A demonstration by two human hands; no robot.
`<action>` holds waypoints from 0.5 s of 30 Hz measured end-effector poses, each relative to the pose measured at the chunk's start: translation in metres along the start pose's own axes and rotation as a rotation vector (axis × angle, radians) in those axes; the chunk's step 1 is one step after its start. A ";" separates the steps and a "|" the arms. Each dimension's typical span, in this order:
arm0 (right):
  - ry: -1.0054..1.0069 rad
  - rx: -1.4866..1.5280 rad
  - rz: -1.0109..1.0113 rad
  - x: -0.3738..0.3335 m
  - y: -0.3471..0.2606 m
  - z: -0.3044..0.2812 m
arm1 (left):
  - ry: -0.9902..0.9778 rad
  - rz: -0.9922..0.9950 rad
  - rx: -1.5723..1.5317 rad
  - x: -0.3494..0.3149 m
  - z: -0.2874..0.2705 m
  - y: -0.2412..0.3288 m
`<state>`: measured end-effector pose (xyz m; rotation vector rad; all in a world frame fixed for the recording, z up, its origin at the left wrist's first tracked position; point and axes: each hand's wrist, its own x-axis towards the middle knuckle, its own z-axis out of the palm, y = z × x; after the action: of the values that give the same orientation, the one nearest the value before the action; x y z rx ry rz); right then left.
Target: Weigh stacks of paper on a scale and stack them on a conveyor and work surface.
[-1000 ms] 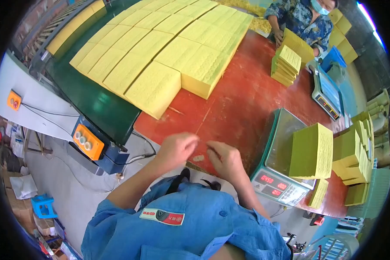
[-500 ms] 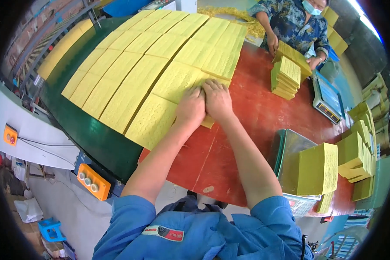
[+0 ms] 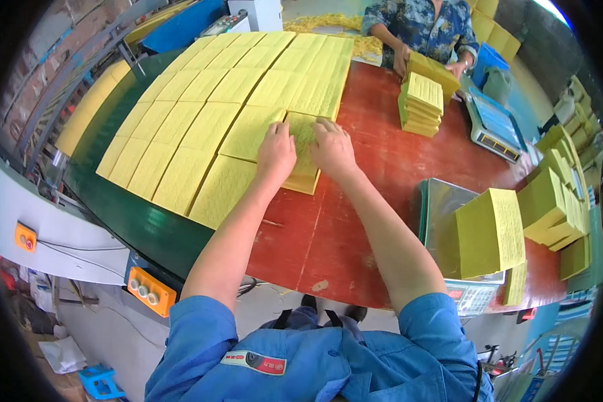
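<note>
A narrow stack of yellow embossed paper point(image 3: 302, 175) lies between my hands at the right edge of the laid-out rows, partly over the red tabletop. My left hand point(image 3: 277, 153) is closed against its left side, fingertips at the gap beside the neighbouring stack. On its right side my right hand point(image 3: 333, 149) presses with bent fingers, the tips over its top edge. More yellow paper stacks point(image 3: 187, 120) lie close together in rows to the left and beyond. My palms face down, so the thumbs are mostly hidden.
The red table point(image 3: 375, 208) adjoins a dark green surface point(image 3: 124, 204). At right, a scale point(image 3: 442, 201) bears a tall yellow stack point(image 3: 492, 231), with more stacks point(image 3: 549, 208) behind. Across the table a co-worker point(image 3: 419, 30) handles yellow paper beside another scale point(image 3: 494, 127). An orange button box point(image 3: 151, 291) sits at lower left.
My hands were close together over the paper; now they are apart, one on each side of the narrow stack. The whole view has shifted slightly.
</note>
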<state>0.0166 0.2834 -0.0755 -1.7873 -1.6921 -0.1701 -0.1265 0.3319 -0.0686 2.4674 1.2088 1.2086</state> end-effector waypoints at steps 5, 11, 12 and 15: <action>0.124 0.186 0.149 -0.007 0.014 0.013 | -0.136 0.079 0.161 -0.006 0.016 -0.010; -0.014 0.088 0.200 -0.048 0.008 -0.033 | -0.210 0.136 0.013 -0.035 -0.006 0.011; -0.060 0.030 0.217 -0.064 0.002 -0.046 | -0.229 0.134 -0.003 -0.047 -0.010 0.016; -0.005 0.061 0.233 -0.133 -0.007 -0.082 | -0.265 0.203 -0.140 -0.095 -0.031 0.048</action>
<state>0.0170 0.1267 -0.0787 -1.9222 -1.4621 -0.0118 -0.1529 0.2256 -0.0843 2.5889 0.7954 0.9318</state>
